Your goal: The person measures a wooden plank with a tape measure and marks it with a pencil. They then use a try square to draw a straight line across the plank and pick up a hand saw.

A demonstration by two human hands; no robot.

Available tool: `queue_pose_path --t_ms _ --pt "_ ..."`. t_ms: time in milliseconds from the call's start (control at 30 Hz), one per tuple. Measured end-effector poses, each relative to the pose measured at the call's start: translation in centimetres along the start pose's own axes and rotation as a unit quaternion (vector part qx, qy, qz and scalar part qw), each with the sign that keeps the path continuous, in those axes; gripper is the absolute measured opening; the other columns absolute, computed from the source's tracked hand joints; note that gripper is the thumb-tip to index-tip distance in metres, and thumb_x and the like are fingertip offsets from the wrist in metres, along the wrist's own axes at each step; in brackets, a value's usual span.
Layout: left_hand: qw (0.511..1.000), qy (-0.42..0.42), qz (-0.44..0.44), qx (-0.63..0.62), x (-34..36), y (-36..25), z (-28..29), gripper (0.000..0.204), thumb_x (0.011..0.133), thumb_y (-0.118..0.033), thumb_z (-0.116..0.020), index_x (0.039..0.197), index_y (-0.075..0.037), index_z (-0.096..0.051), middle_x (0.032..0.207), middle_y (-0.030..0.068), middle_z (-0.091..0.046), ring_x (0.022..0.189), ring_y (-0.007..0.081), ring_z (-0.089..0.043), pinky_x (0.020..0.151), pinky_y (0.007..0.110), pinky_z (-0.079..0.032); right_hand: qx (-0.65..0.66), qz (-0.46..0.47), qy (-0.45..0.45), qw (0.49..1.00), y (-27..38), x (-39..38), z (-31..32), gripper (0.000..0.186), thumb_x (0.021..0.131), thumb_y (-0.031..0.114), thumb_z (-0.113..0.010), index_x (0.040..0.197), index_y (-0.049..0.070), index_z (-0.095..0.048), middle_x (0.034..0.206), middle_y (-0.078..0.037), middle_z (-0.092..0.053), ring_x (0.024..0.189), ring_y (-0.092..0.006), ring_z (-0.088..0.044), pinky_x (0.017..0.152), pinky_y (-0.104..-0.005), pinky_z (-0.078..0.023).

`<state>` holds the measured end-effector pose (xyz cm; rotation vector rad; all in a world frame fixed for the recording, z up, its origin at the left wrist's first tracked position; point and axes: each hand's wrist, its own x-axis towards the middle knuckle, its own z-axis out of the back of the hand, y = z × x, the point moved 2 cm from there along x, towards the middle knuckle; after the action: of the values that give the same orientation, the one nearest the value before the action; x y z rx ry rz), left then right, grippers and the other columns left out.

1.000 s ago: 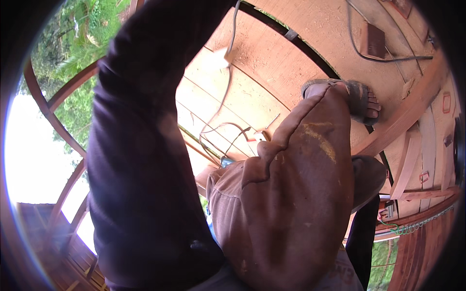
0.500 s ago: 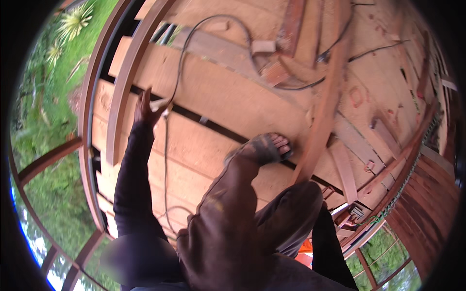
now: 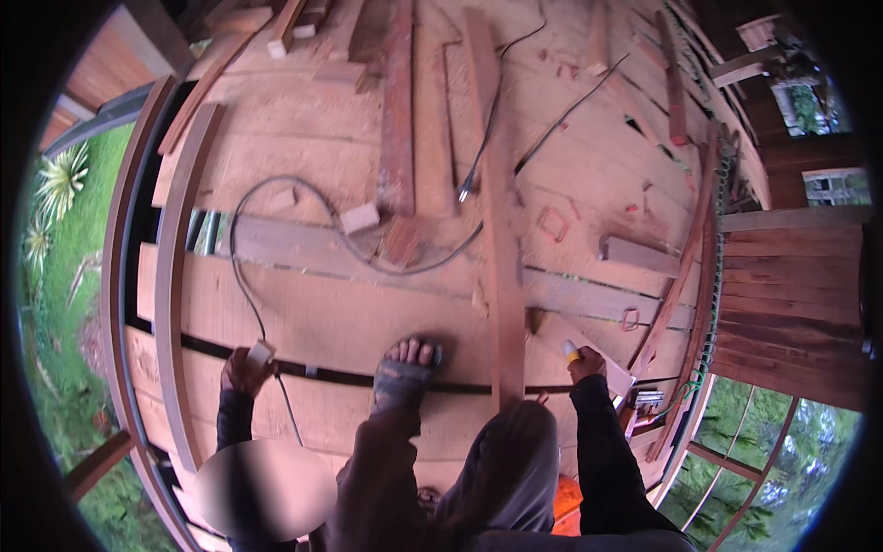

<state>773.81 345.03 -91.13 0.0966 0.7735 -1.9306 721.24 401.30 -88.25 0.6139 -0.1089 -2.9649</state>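
My left hand [image 3: 242, 373] is closed around a small pale wood block [image 3: 262, 351], above a dark gap between the floor boards. A black cord [image 3: 235, 267] runs past that hand and loops over the planks. My right hand [image 3: 587, 366] grips a small white-tipped thing with a yellow band [image 3: 571, 352]; its kind is not clear, since the fingers cover its lower part. Under that hand lies a flat piece of board [image 3: 602, 363]. Between my hands, my sandalled foot [image 3: 407, 365] rests on the planks, beside a long wooden beam [image 3: 499, 267].
Offcut blocks [image 3: 360, 218], a reddish plank [image 3: 397, 120] and sawdust lie ahead on the board floor [image 3: 313, 304]. A cord plug [image 3: 464, 194] rests near the beam. A curved rail [image 3: 179, 276] edges the left, with grass beyond. Something orange [image 3: 567, 504] shows beside my leg.
The view has turned, and the beam now lies straight ahead. My left hand, reaching with spread fingers before, now holds the wood block. My right hand has come into view holding the white-tipped thing.
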Motion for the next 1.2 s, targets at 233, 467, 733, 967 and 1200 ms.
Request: queue_pose_path --t_ms 233,467,733,967,1200 --pt "0.989 -0.037 -0.09 -0.114 3.5 -17.4 -0.9 0.062 0.062 -0.029 -0.087 0.113 -0.004 -0.061 0.105 0.0152 -0.066 0.094 0.0342 -0.065 0.084 0.043 -0.054 0.046 0.397 -0.064 0.914 27.2 6.9 6.3 0.03 0.081 0.016 -0.073 0.109 0.009 -0.066 0.111 -0.013 -0.064 0.104 -0.0334 -0.063 0.091 -0.0427 -0.05" --pt "0.918 -0.082 -0.083 -0.379 7.0 -21.0 2.1 0.052 0.079 -0.029 -0.086 0.114 -0.001 -0.061 0.094 0.0062 -0.065 0.083 0.0134 -0.061 0.072 0.029 -0.052 -0.234 0.489 -0.015 0.841 41.7 10.6 6.6 0.04 0.082 0.025 -0.067 0.118 0.006 -0.068 0.136 -0.012 -0.054 0.138 -0.0282 -0.039 0.117 -0.0485 -0.026" --pt "0.768 -0.238 -0.045 -0.593 15.6 -23.0 6.1 0.036 0.093 -0.035 -0.073 0.116 -0.008 -0.064 0.095 -0.0016 -0.065 0.082 0.0087 -0.059 0.063 0.025 -0.046 -0.332 0.487 -0.044 0.807 44.9 13.6 3.0 0.036 0.086 0.034 -0.062 0.113 0.011 -0.07 0.128 -0.013 -0.062 0.137 -0.0302 -0.04 0.117 -0.0525 -0.021" --pt "0.705 -0.055 0.031 -0.707 14.5 -21.0 -0.4 0.051 0.098 -0.051 -0.059 0.121 -0.006 -0.058 0.093 0.0037 -0.062 0.08 0.0152 -0.062 0.072 0.032 -0.053 -0.334 0.53 -0.062 0.777 43.0 14.5 3.8 0.025 0.088 0.024 -0.056 0.102 0.009 -0.07 0.106 -0.009 -0.068 0.12 -0.0257 -0.051 0.104 -0.0439 -0.035" --pt "0.654 0.017 0.01 -0.756 12.9 -21.9 -2.5 0.064 0.1 -0.061 -0.047 0.13 -0.004 -0.054 0.101 0.0107 -0.063 0.087 0.0232 -0.065 0.078 0.038 -0.055 -0.293 0.565 -0.141 0.758 40.6 16.3 2.4 0.023 0.086 0.019 -0.053 0.095 0.007 -0.071 0.095 -0.011 -0.07 0.101 -0.0271 -0.06 0.094 -0.0415 -0.041"
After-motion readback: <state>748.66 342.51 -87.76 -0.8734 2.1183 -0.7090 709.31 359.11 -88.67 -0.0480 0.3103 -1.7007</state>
